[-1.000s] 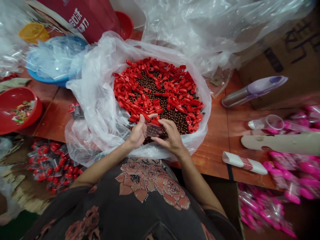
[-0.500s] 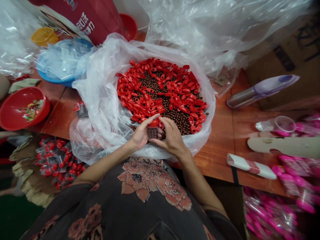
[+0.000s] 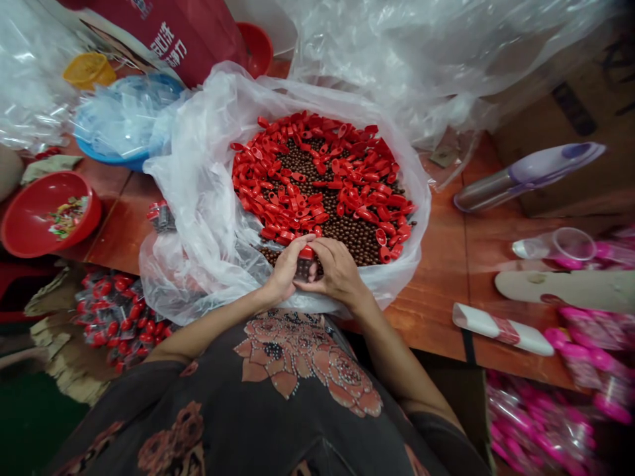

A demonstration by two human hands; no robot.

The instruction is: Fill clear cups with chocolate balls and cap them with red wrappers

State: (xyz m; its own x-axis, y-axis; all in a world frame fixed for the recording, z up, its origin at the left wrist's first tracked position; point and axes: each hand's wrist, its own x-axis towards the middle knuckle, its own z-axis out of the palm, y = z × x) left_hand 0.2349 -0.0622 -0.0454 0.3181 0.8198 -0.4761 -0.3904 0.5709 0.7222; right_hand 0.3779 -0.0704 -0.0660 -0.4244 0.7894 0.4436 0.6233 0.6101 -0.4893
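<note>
Between both hands, at the near edge of the plastic bag, is a small clear container with a red cap (image 3: 304, 266) and dark brown balls inside. My left hand (image 3: 286, 268) closes round its left side, thumb up by the cap. From the right, my right hand (image 3: 337, 266) wraps over it with fingers at the cap and thumb below. Just beyond, the open white plastic bag (image 3: 198, 172) holds many brown balls (image 3: 354, 239) with red caps (image 3: 285, 205) heaped over them. Fingers hide part of the container.
On the left are a red bowl (image 3: 30, 225) with colourful bits, a blue basin (image 3: 112, 158) of clear plastic pieces, and a box of red-capped containers (image 3: 119, 311). To the right lie a purple-handled sealer-like tool (image 3: 530, 175), a clear cup (image 3: 570, 246), a white tube (image 3: 503, 329) and pink-capped containers (image 3: 540, 423).
My right hand has closed in on the container, its fingers now over the red cap. The left hand has moved little. The view has shifted slightly.
</note>
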